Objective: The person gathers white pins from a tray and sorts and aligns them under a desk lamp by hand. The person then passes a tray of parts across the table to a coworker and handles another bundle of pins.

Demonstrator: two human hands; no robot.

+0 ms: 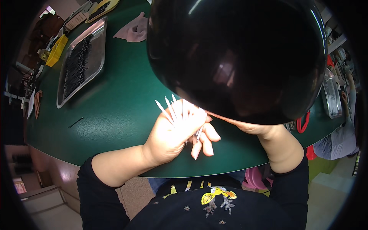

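Note:
My left hand point(168, 138) is closed round several thin, pale sticks point(168, 109) with narrow tips, which fan out above the thumb side. Strong light washes out part of the sticks and the fingers. My right hand point(249, 127) reaches in from the right, its fingers toward the left hand. Most of it is hidden beneath a large, glossy black dome point(234, 57), apparently a lamp shade, so whether it grips anything does not show. Both hands are over the near part of the green table point(119, 126).
At the left lies a metal tray point(101, 57) with many thin black pieces point(78, 65). Close by are a yellow bin point(57, 50) and one loose black piece point(76, 122). A pinkish cloth point(134, 28) lies behind. Far right are red handles point(303, 122) and another metal tray point(331, 94).

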